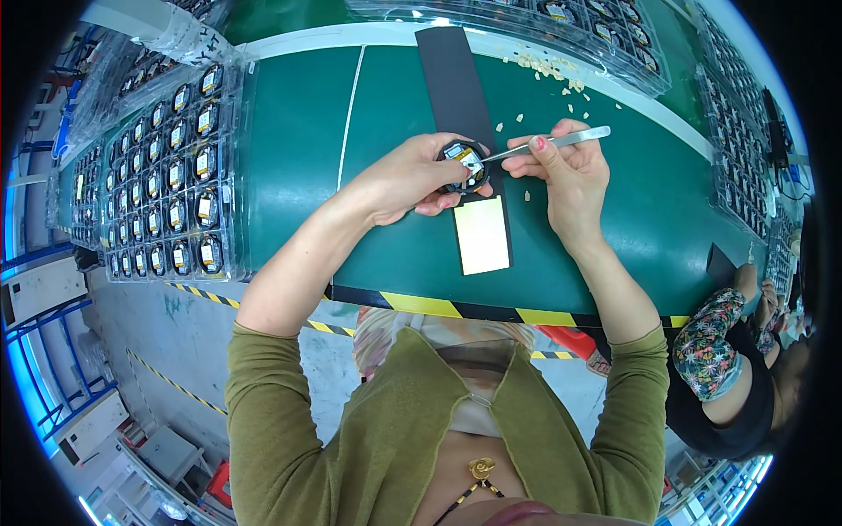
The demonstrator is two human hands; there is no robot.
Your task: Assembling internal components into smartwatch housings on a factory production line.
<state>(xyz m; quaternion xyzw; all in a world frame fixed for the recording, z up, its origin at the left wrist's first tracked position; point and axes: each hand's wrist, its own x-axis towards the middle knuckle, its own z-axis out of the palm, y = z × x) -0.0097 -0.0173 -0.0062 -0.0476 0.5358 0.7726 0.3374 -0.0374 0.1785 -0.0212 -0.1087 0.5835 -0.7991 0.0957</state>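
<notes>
In my left hand [399,180] is a small round black device [474,183] with an open face showing white and yellow parts. The fingers close around its rim, and the thumb lies across its face. My right hand [574,184] grips silver tweezers [586,135] between thumb and fingers. Their tips reach the right side of the device's face; whether they pinch anything there is too small to tell. Just below the device, a pale yellow sheet [483,241] lies on a long dark grey strip [452,79] on the green table [298,167].
Clear plastic trays [224,263] of similar round devices stand on the left; more trays [653,74] line the far and right sides. Small pale scraps [548,66] are scattered at the far right. Black-and-yellow tape [421,305] marks the near edge. Another person [728,377] works on the right.
</notes>
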